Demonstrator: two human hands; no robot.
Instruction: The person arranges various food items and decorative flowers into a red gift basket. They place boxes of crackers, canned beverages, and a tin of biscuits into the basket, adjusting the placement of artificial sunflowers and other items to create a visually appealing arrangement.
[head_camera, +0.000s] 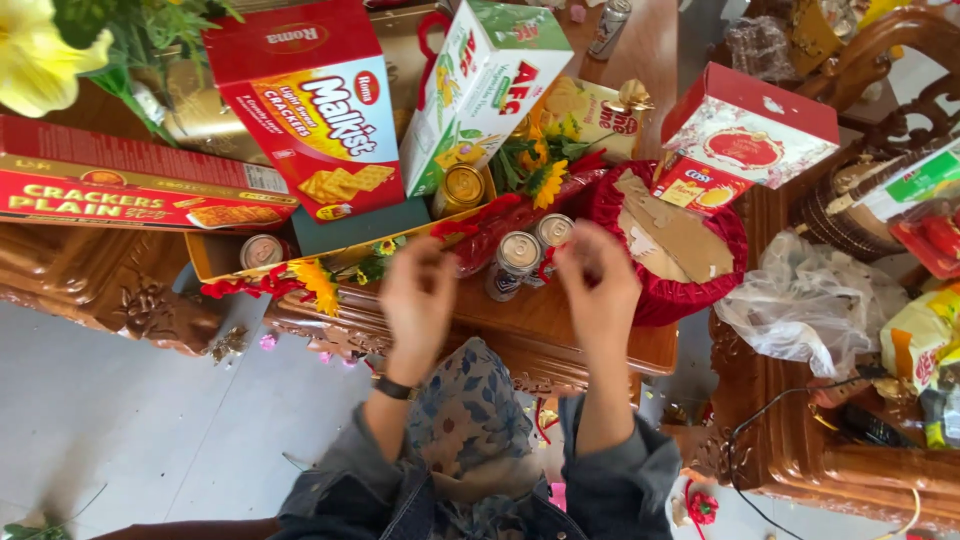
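My left hand (417, 300) hovers over the front edge of a carved wooden table (560, 330), fingers curled near a red ribbon strip (480, 230); whether it grips anything is hidden. My right hand (598, 285) is raised beside two drink cans (518, 258) lying on the table, its fingers pinched by a bit of red ribbon at the cans. A gift basket (215, 262) behind the cans holds a tall red cracker box (315, 110), a green and white box (480, 85), cans and yellow fake flowers (540, 170).
A round basket lined with red cloth (690, 290) holds brown cardboard. A red and white box (750, 125) lies behind it. A long red cracker box (130, 190) sits left. A crumpled clear plastic bag (810, 300) and snack packets rest on carved furniture right.
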